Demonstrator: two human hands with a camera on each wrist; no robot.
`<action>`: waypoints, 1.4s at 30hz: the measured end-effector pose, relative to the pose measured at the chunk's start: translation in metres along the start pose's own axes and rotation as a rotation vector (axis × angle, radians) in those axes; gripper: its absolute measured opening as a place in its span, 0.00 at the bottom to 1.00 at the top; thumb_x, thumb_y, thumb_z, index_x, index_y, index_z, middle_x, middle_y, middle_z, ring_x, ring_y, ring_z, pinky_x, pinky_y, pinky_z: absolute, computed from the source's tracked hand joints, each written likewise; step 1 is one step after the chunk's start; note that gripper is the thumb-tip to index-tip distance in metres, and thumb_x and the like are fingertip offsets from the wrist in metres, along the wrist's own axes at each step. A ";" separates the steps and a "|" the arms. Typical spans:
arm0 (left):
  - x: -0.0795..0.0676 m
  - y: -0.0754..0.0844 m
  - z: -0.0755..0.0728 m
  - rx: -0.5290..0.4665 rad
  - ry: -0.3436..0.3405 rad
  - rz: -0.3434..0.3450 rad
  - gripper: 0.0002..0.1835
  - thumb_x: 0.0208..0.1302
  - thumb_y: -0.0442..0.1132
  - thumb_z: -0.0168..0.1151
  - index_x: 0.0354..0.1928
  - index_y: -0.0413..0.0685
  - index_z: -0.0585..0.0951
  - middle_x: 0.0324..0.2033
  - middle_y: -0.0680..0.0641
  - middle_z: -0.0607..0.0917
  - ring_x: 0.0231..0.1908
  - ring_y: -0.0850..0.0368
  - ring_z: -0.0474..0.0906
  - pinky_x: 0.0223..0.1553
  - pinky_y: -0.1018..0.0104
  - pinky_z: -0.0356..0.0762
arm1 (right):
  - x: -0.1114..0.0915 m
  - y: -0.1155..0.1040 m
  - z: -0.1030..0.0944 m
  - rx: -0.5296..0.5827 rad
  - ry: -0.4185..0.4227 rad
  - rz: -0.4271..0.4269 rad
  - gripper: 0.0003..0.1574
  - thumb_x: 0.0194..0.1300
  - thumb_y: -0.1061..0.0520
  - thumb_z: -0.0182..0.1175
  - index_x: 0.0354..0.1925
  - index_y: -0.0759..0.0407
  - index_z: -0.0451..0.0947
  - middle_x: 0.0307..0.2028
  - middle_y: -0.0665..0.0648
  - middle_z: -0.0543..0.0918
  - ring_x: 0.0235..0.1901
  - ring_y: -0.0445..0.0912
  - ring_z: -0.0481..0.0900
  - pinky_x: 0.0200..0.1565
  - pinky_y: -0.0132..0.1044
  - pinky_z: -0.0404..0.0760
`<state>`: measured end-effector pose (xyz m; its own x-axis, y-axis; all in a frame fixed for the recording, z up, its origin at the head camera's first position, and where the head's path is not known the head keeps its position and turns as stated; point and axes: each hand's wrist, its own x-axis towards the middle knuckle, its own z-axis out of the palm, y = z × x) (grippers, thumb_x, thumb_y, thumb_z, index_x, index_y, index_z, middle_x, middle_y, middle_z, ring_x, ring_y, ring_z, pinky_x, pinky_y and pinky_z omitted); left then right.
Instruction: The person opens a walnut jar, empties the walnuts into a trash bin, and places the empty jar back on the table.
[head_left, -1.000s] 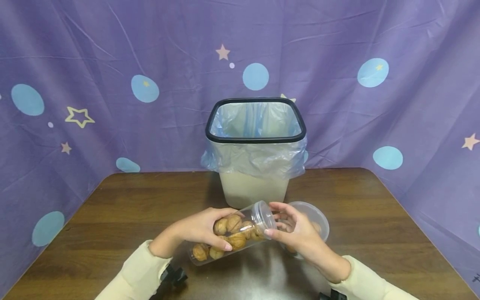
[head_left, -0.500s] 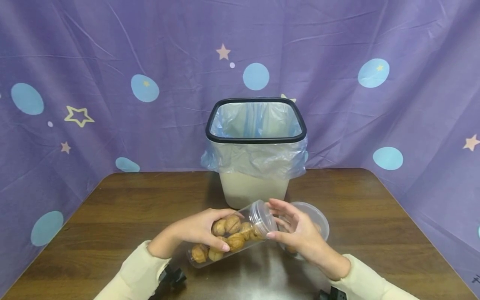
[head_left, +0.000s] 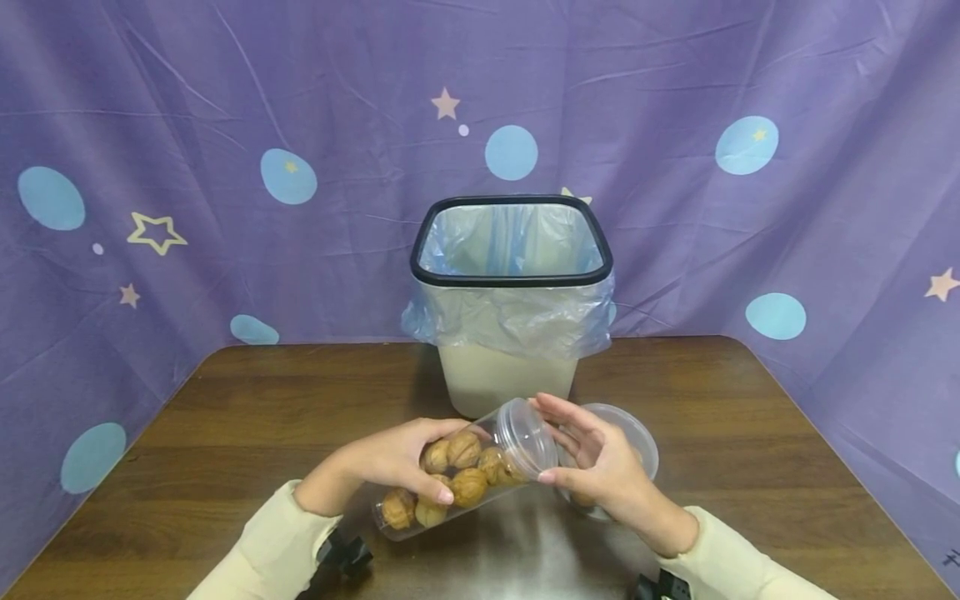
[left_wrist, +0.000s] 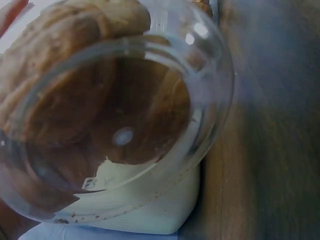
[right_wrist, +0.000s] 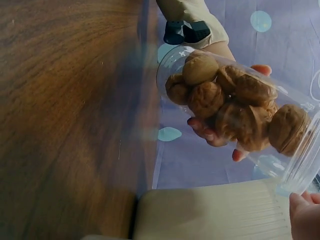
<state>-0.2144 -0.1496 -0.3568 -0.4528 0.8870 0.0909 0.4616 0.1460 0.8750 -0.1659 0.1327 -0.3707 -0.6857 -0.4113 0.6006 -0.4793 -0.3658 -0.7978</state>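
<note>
My left hand [head_left: 393, 456] grips a clear plastic jar [head_left: 489, 432] of walnuts [head_left: 469, 487] round its body. Tilted, the jar has its lidded end up and to the right, over the table. At that end my right hand [head_left: 618, 471] holds the translucent lid [head_left: 536, 440] by its edge, thumb at the lower side and fingers at the upper side. The right wrist view has walnuts [right_wrist: 206, 99] crowded inside, with left fingers behind them. In the left wrist view the jar's round base [left_wrist: 215, 120] fills much of the picture.
Behind the jar stands a pale bin [head_left: 506, 379] with a black rim and a bluish bag liner. A round translucent container [head_left: 651, 446] sits partly behind my right hand, brown round things inside. The brown wooden table [head_left: 315, 383] meets a purple patterned curtain [head_left: 360, 167].
The jar's lidded end has shifted slightly right, and its face has turned more towards the head camera. My right fingertips have moved slightly up along the lid's edge; the left hand keeps its grip.
</note>
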 end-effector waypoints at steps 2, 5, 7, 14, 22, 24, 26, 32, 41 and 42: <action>-0.001 0.000 0.000 -0.022 -0.006 -0.014 0.36 0.51 0.44 0.71 0.63 0.47 0.68 0.44 0.51 0.83 0.44 0.59 0.80 0.48 0.61 0.79 | 0.000 0.000 0.000 0.003 -0.006 -0.006 0.48 0.50 0.69 0.68 0.62 0.84 0.53 0.63 0.61 0.70 0.64 0.46 0.66 0.63 0.35 0.64; -0.001 0.000 0.000 -0.040 -0.007 -0.020 0.36 0.51 0.45 0.71 0.63 0.49 0.68 0.45 0.51 0.83 0.44 0.58 0.80 0.48 0.60 0.79 | -0.001 -0.001 0.001 0.009 -0.014 0.011 0.49 0.50 0.70 0.68 0.63 0.83 0.53 0.64 0.64 0.68 0.65 0.46 0.65 0.64 0.36 0.64; -0.001 0.000 0.001 -0.051 -0.003 -0.030 0.36 0.51 0.45 0.71 0.62 0.51 0.68 0.45 0.51 0.83 0.45 0.57 0.80 0.48 0.60 0.78 | -0.001 -0.001 0.000 0.004 -0.020 0.029 0.49 0.50 0.71 0.68 0.64 0.81 0.52 0.65 0.64 0.66 0.65 0.46 0.64 0.64 0.36 0.63; -0.002 -0.002 0.001 -0.035 0.012 0.004 0.36 0.52 0.44 0.70 0.63 0.48 0.68 0.45 0.50 0.83 0.44 0.58 0.80 0.48 0.60 0.78 | -0.002 0.001 0.001 -0.036 -0.039 0.016 0.48 0.53 0.70 0.66 0.65 0.80 0.51 0.67 0.64 0.63 0.67 0.46 0.60 0.65 0.35 0.61; -0.002 -0.003 0.001 0.054 0.077 -0.021 0.35 0.52 0.42 0.70 0.63 0.48 0.68 0.44 0.51 0.83 0.43 0.58 0.80 0.47 0.62 0.78 | -0.005 -0.002 0.007 -0.166 0.087 0.124 0.43 0.59 0.63 0.64 0.64 0.80 0.55 0.61 0.81 0.61 0.61 0.39 0.68 0.61 0.31 0.66; -0.002 -0.004 0.001 0.063 0.083 -0.020 0.36 0.52 0.42 0.70 0.63 0.47 0.68 0.44 0.51 0.83 0.43 0.59 0.80 0.47 0.62 0.78 | -0.005 -0.003 0.009 -0.172 0.118 0.182 0.42 0.59 0.62 0.64 0.63 0.79 0.56 0.61 0.81 0.61 0.59 0.37 0.70 0.60 0.30 0.67; -0.002 -0.005 0.001 0.077 0.092 -0.020 0.35 0.52 0.42 0.70 0.63 0.48 0.68 0.43 0.51 0.83 0.43 0.59 0.80 0.46 0.62 0.79 | -0.005 -0.004 0.011 -0.171 0.141 0.237 0.42 0.59 0.60 0.64 0.63 0.79 0.57 0.61 0.79 0.62 0.60 0.43 0.70 0.59 0.30 0.69; -0.002 -0.006 0.001 0.160 0.142 -0.039 0.34 0.52 0.42 0.70 0.62 0.50 0.69 0.42 0.52 0.83 0.41 0.61 0.80 0.44 0.64 0.79 | -0.006 -0.006 0.023 -0.115 0.281 0.418 0.44 0.57 0.59 0.64 0.65 0.75 0.56 0.63 0.74 0.63 0.63 0.63 0.62 0.58 0.30 0.69; -0.001 -0.004 0.003 0.221 0.172 -0.078 0.36 0.49 0.43 0.72 0.62 0.49 0.70 0.40 0.53 0.83 0.38 0.63 0.79 0.41 0.66 0.79 | -0.007 -0.004 0.035 -0.021 0.405 0.471 0.43 0.57 0.62 0.64 0.65 0.73 0.57 0.64 0.70 0.64 0.64 0.60 0.63 0.56 0.28 0.71; -0.001 -0.004 0.003 0.224 0.173 -0.082 0.36 0.49 0.44 0.72 0.62 0.49 0.70 0.40 0.53 0.83 0.38 0.64 0.79 0.41 0.67 0.79 | -0.007 -0.004 0.035 -0.021 0.410 0.470 0.42 0.57 0.62 0.64 0.65 0.73 0.57 0.64 0.70 0.64 0.64 0.60 0.63 0.56 0.28 0.71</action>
<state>-0.2134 -0.1498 -0.3619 -0.6100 0.7831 0.1208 0.5664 0.3243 0.7576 -0.1399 0.1076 -0.3697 -0.9785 -0.1685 0.1186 -0.0828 -0.2055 -0.9751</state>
